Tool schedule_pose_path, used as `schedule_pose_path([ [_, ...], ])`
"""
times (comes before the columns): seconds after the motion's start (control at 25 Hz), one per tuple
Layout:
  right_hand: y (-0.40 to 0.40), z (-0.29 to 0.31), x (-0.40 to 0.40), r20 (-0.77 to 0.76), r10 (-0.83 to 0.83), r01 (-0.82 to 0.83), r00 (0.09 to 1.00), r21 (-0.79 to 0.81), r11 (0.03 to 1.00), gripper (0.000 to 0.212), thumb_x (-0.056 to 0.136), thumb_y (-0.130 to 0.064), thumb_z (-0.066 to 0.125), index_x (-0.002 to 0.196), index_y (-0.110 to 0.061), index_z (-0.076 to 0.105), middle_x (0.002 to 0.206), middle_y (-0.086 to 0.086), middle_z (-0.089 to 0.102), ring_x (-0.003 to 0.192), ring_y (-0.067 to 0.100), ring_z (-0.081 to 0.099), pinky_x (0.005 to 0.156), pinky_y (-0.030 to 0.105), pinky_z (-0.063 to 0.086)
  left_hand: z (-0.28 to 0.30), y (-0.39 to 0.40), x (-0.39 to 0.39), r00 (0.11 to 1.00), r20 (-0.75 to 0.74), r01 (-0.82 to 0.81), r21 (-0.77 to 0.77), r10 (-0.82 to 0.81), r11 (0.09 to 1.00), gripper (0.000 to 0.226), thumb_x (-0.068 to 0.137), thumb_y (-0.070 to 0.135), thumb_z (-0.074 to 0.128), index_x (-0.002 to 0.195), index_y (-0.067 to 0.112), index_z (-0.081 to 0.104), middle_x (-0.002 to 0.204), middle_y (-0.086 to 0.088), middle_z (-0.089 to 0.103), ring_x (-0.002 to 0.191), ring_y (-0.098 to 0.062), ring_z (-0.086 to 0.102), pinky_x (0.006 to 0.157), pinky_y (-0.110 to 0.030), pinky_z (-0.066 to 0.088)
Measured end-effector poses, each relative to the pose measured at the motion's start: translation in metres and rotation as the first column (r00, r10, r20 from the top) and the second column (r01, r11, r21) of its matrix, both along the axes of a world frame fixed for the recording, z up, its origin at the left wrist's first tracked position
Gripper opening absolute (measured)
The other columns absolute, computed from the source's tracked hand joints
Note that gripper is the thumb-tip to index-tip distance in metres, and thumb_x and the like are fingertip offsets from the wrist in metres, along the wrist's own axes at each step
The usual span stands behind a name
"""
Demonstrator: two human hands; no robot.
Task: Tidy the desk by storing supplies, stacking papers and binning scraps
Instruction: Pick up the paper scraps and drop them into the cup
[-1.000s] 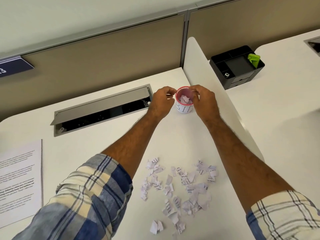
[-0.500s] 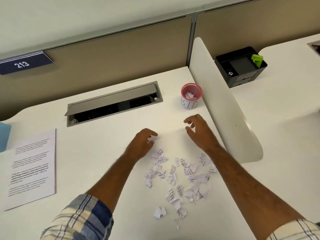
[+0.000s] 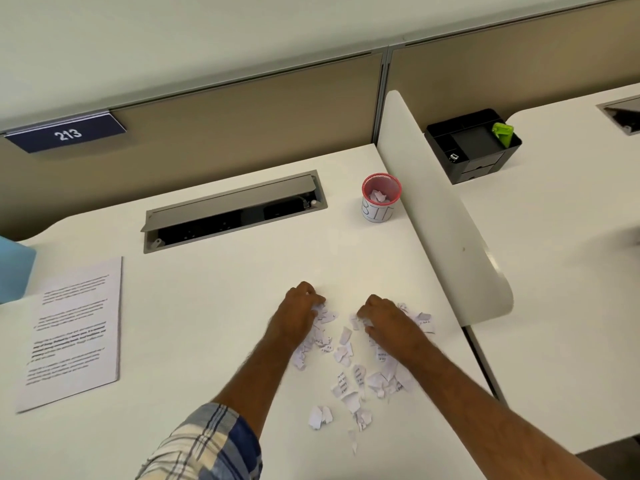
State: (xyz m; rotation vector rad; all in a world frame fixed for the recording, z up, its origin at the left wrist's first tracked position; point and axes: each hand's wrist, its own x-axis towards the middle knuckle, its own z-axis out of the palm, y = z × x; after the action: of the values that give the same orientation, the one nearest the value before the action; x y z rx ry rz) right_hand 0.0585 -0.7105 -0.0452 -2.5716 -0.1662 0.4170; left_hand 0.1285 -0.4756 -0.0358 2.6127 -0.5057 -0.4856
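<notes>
Several torn paper scraps (image 3: 348, 379) lie scattered on the white desk (image 3: 214, 306) in front of me. My left hand (image 3: 299, 311) rests on the pile's far left edge, its fingers curled round some scraps. My right hand (image 3: 382, 318) lies on the far right part of the pile, fingers curled onto scraps as well. A small red mesh cup (image 3: 381, 197) labelled as a bin stands at the desk's back right, with a few scraps inside. A printed sheet of paper (image 3: 74, 332) lies flat at the left.
An open grey cable tray (image 3: 232, 209) is set into the desk at the back. A white divider panel (image 3: 446, 216) bounds the desk on the right. Beyond it stands a black organiser (image 3: 472, 145) holding a green item. A blue object (image 3: 14, 268) shows at the left edge.
Both hands have drawn back from the red cup to the scrap pile and now curl onto the scraps. The camera view has shifted to the left.
</notes>
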Motion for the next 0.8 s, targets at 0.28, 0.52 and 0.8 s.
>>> schedule_pose_path([
  [0.28,0.003,-0.002,0.008,-0.006,-0.021,0.021,1.0,-0.068,0.997,0.017,0.093,-0.009,0.058,0.098,-0.014,0.074,0.099,0.004,0.067,0.089,0.022,0.067,0.075,0.032,0.052,-0.002,-0.001,0.004,0.998,0.032,-0.056,0.036,0.055,0.998,0.015,0.093,0.007,0.063,0.095,0.016,0.075,0.099,-0.002,0.066,0.096,-0.022,0.064,0.081,-0.032,0.052],
  [0.52,0.005,0.01,0.02,-0.13,-0.09,0.094,0.987,0.022,0.995,0.021,0.086,-0.001,0.059,0.093,-0.011,0.076,0.097,0.004,0.071,0.086,0.019,0.067,0.072,0.022,0.047,0.001,-0.006,0.014,0.979,-0.103,-0.175,0.023,0.176,0.984,0.021,0.085,0.002,0.06,0.086,0.016,0.076,0.094,-0.001,0.071,0.09,-0.021,0.067,0.079,-0.03,0.053],
  [0.8,-0.01,0.037,0.034,-0.208,-0.313,0.368,0.927,0.323,0.872,0.022,0.081,0.002,0.068,0.087,-0.016,0.079,0.082,-0.01,0.075,0.078,0.001,0.069,0.07,0.01,0.051,0.021,0.0,0.035,0.915,-0.222,-0.379,-0.184,0.338,0.907,0.017,0.081,-0.001,0.066,0.083,0.013,0.076,0.081,0.005,0.073,0.079,-0.013,0.071,0.066,-0.015,0.052],
])
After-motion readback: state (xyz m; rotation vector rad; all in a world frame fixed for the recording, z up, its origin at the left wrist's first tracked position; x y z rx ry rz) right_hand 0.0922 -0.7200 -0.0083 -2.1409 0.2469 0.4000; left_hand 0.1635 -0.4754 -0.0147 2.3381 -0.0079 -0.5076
